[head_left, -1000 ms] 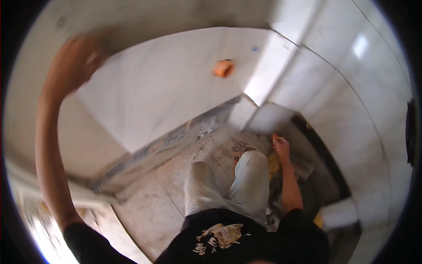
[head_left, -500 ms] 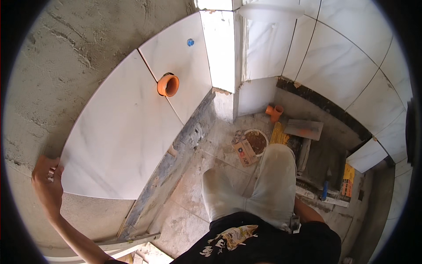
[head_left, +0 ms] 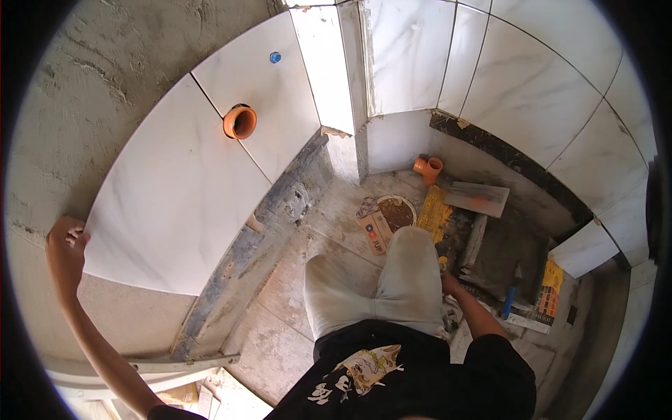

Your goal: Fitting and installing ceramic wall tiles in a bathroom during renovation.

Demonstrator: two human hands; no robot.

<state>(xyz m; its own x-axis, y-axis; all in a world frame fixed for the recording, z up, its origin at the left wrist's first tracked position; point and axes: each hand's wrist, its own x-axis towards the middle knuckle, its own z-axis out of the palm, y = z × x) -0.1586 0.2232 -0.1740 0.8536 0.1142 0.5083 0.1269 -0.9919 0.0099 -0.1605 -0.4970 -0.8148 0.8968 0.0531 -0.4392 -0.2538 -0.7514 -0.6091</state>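
A large white marbled wall tile (head_left: pixel 164 189) stands on the wall at my left, over bare rough plaster. My left hand (head_left: pixel 66 245) is at its lower left edge, fingers curled and thumb against the tile. My right hand (head_left: pixel 450 284) is low beside my right knee, its fingers partly hidden by the leg. They look closed round something with a small yellow part above it; I cannot make out its kind. A smaller tile (head_left: pixel 262 77) adjoins the large one, with an orange pipe end (head_left: pixel 241 122) at their joint and a blue plug (head_left: pixel 275 57) in it.
Ahead on the floor are a round bucket (head_left: pixel 397 210) of brown material, a cardboard piece (head_left: pixel 376 232), an orange pipe fitting (head_left: pixel 428 169) and a flat trowel (head_left: pixel 479 198). A dark grey mortar tray (head_left: pixel 514 245) and a blue-handled tool (head_left: pixel 510 299) lie right. A ledge (head_left: pixel 238 262) runs below the tiles.
My right hand has come forward from beside my hip to beside my knee, into clearer view. My left hand stays at the tile's edge. The whole view has shifted slightly.
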